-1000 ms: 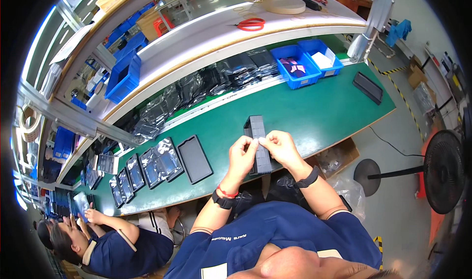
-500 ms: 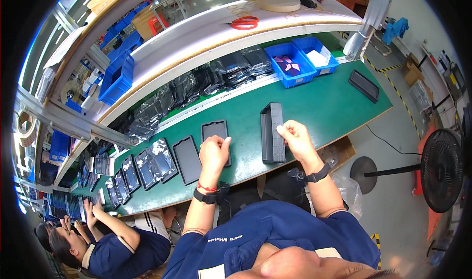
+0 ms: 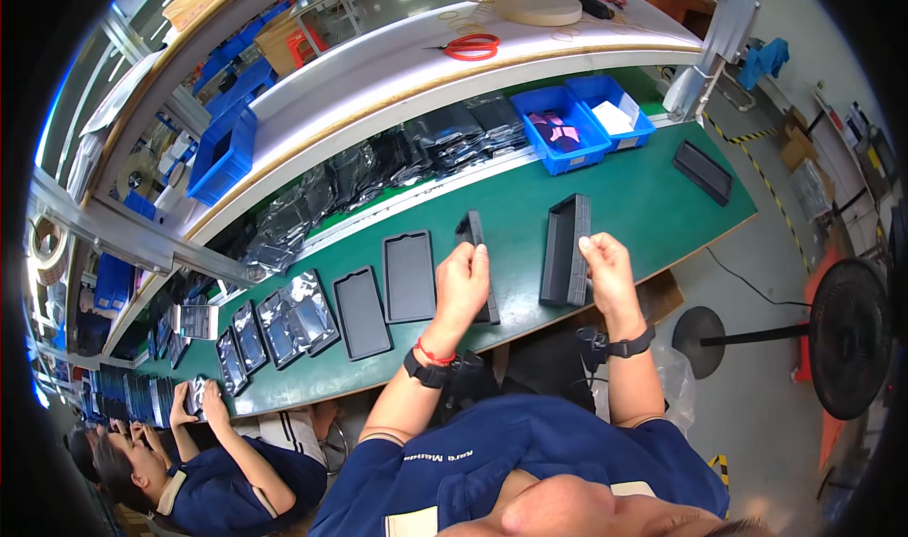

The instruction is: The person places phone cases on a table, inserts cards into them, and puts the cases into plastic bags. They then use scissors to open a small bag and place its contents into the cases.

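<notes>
The left hand point(image 3: 462, 280) grips a shallow black plastic tray point(image 3: 491, 308) on edge over the green counter point(image 3: 653, 206); the right hand point(image 3: 610, 270) holds an upright block of black plastic trays point(image 3: 566, 253), which could topple if that grip slackens, its footing being hard to see

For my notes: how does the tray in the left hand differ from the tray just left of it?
The held tray is steeply tilted; the other tray lies flat on the table. The left hand grips the held tray; no hand holds the other tray. Both are dark.
</notes>
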`<action>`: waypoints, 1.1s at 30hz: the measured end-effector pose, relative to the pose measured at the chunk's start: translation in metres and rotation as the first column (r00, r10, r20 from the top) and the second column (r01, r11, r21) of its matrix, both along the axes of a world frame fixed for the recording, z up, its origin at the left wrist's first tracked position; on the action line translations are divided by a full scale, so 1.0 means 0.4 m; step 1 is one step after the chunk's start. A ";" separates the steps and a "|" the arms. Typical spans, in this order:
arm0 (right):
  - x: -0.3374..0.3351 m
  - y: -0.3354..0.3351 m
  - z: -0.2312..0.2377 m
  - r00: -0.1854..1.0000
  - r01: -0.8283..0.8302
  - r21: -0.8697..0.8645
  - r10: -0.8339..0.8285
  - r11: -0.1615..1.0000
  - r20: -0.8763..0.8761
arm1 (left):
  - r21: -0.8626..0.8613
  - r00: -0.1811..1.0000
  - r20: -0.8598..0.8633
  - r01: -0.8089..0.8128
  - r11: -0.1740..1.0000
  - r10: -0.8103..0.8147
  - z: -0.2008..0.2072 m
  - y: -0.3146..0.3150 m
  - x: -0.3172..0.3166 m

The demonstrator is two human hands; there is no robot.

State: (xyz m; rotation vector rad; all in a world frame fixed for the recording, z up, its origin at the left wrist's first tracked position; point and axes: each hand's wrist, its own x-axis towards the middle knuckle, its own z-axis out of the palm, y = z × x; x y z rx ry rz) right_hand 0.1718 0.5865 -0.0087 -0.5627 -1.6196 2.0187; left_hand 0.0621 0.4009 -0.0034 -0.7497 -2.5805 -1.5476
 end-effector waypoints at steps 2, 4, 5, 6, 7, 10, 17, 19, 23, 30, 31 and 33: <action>0.004 0.005 0.013 1.000 -0.023 0.024 0.023 0.999 0.017 | -0.313 0.995 0.012 0.096 0.945 -0.097 -0.023 0.007 -0.023; -0.004 -0.019 0.043 0.993 -0.092 0.064 0.086 0.994 0.084 | -0.473 0.996 -0.018 0.071 0.878 -0.090 -0.044 0.027 -0.024; -0.007 -0.021 0.022 0.992 -0.102 0.085 0.096 0.991 0.076 | -0.346 0.994 0.009 0.102 0.933 -0.105 -0.033 0.044 -0.008; -0.008 -0.030 0.022 0.989 -0.129 0.064 0.123 0.990 0.088 | -0.213 0.993 0.035 0.121 0.969 -0.117 -0.020 0.059 0.003; -0.013 -0.045 0.015 0.991 -0.130 0.098 0.124 0.987 0.058 | -0.024 0.964 0.130 0.236 0.971 -0.231 -0.014 0.077 0.017; -0.025 -0.063 -0.011 0.989 -0.128 0.270 0.103 0.954 0.106 | 0.244 0.915 0.209 0.294 0.924 -0.346 -0.031 0.142 0.049; 0.036 0.086 -0.047 0.997 0.077 0.092 -0.078 0.993 0.007 | 0.270 0.975 0.157 0.109 0.957 -0.155 -0.035 0.169 0.028; 0.051 0.122 -0.021 0.997 0.068 0.006 -0.068 0.998 0.037 | 0.025 0.978 0.088 0.186 0.982 -0.188 -0.031 0.176 0.008; 0.040 0.109 -0.007 0.994 0.012 0.090 -0.022 0.996 0.111 | -0.202 0.953 0.134 0.295 0.934 -0.272 -0.043 0.237 0.012; 0.035 0.087 -0.006 0.983 0.046 0.298 -0.096 0.953 0.154 | 0.201 0.873 0.251 0.375 0.905 -0.418 -0.046 0.333 0.075; 0.029 0.097 -0.027 0.979 0.167 0.395 -0.200 0.903 0.043 | 0.235 0.902 0.228 0.315 0.920 -0.367 -0.033 0.331 0.081; 0.081 0.181 -0.042 0.945 0.310 0.352 -0.328 0.883 -0.009 | 0.303 0.929 0.213 0.231 0.924 -0.302 -0.043 0.338 0.055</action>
